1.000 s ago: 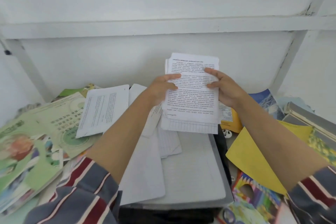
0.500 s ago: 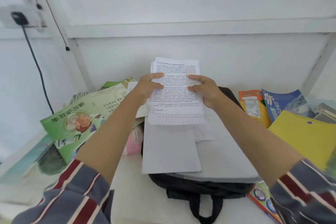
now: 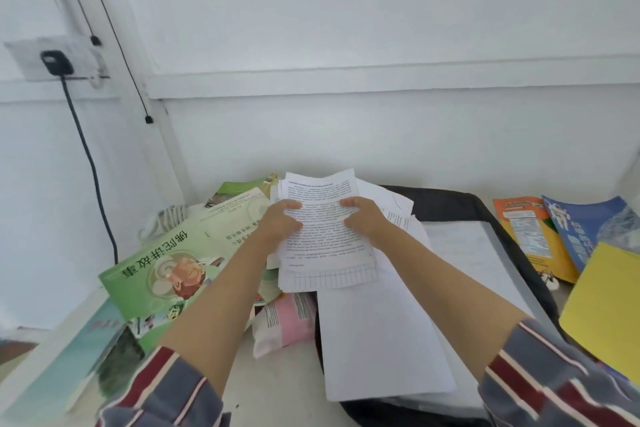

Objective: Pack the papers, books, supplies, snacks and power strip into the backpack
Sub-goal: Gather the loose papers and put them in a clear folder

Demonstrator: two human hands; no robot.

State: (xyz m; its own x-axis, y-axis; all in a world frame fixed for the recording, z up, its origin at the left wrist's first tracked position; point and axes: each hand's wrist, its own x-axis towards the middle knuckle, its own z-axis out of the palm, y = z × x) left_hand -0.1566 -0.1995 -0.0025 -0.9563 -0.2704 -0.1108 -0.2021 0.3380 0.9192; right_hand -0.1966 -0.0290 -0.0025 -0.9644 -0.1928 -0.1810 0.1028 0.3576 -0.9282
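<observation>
In the head view, your left hand [image 3: 281,222] grips the left side of a stack of papers [image 3: 325,246]. Your right hand [image 3: 366,218] grips the right side. The fingers of both hands curl round the edges, so both hands are closed on the stack. The top sheet is full of printed words and bends a little at the top.

You hold the stack near the white wall, over the far left corner of the black backpack [image 3: 460,199]. It is not clear if the bottom edge of the stack touches anything.

The backpack lies flat on the table [image 3: 287,388], with big white sheets [image 3: 381,329] on top of it. A pink snack packet [image 3: 289,317] sits just beside the backpack, under your left arm. A green book [image 3: 162,274] lies to the left. On the right are an orange packet [image 3: 531,236], a blue packet [image 3: 578,229] and a yellow folder [image 3: 609,308].
</observation>
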